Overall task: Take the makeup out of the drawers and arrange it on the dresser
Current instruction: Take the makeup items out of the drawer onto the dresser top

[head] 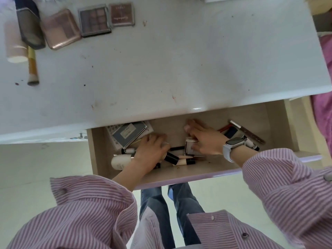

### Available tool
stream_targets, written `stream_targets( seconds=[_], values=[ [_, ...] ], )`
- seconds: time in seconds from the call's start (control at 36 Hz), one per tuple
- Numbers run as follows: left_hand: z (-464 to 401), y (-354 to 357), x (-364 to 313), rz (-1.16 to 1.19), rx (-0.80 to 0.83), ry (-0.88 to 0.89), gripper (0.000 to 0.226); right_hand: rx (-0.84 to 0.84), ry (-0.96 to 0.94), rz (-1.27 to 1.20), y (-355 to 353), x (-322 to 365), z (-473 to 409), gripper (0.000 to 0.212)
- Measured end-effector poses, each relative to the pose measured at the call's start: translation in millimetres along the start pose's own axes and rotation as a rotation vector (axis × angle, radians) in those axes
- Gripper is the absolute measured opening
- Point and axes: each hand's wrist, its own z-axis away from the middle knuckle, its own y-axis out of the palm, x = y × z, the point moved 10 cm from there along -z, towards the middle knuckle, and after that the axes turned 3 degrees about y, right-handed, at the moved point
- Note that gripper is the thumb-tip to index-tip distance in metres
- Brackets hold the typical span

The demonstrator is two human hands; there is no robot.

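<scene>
The dresser's drawer [197, 177] stands pulled out, and both my hands are inside it. My left hand [152, 151] lies with bent fingers over a heap of tubes; a black-capped tube [171, 157] sticks out from under the palm, and what the fingers hold is hidden. My right hand [203, 139] stretches its fingers forward over the drawer floor, with the thumb side touching a silver-edged square compact [189, 149]. On the dresser top [161, 69], at the far left, lie a rose compact [61, 28], an eyeshadow palette [94, 19] and a brown palette [122, 14].
Also in the drawer are a grey-blue box [129, 133], a white bottle [122, 161], cream tubes [185, 161] and pencils [248, 132] at the right. A dark hexagonal case [30, 27], a pink tube [14, 42] and a brush [33, 69] lie on the top's left edge.
</scene>
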Motion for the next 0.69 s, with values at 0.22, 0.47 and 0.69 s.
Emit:
stream_targets(
  seconds=[0.22, 0.47, 0.69],
  values=[
    [7, -1, 12, 0.030, 0.068, -0.115, 0.059, -0.040, 0.014, -0.086, 0, 4, 1, 0.031],
    [9, 1, 17, 0.184, 0.109, -0.129, 0.042, 0.030, 0.036, -0.197, 5, 13, 17, 0.042],
    [35, -47, 25, 0.289, -0.075, -0.219, 0.049, -0.059, -0.013, -0.278, -42, 27, 43, 0.038]
  ],
)
